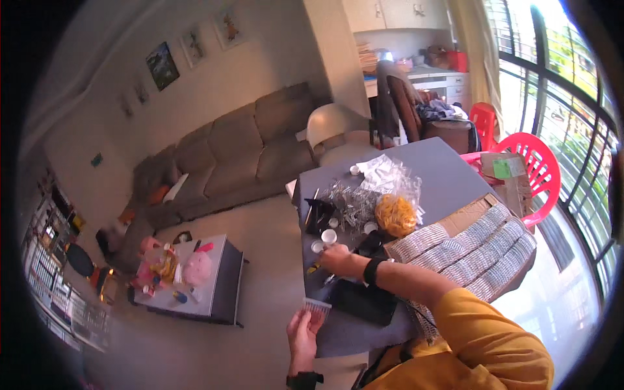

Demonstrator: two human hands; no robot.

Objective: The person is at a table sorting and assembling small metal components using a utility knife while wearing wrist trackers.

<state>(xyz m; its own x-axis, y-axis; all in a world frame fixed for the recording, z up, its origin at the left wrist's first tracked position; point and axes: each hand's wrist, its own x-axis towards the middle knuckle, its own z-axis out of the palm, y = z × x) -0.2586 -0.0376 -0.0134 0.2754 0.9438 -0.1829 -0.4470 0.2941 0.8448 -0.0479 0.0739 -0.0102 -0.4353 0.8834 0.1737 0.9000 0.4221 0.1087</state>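
Note:
My left hand (pixel 303 335) is at the table's near left edge, its fingers closed on a small white strip with thin comb-like lines (pixel 317 307). Farther up the table, my right hand (pixel 338 259) reaches down with bent fingers beside a white round cup (pixel 329 236) and a smaller white cup (pixel 317 247). Whatever its fingertips may hold is too small to make out. A yellow-and-black item (pixel 313 268) lies by those fingertips. Between my hands and my body sits a flat black case (pixel 361 303). Beyond the right hand is a loose heap of thin silver pieces (pixel 354 203).
An orange bundle in clear plastic (pixel 396 216) lies beside the heap. To the right, a cardboard tray (pixel 474 216) carries rows of striped strips. A red plastic chair (pixel 538 166) stands at the grey table's (pixel 426 156) far right; a low table (pixel 224 279) with toys is at left.

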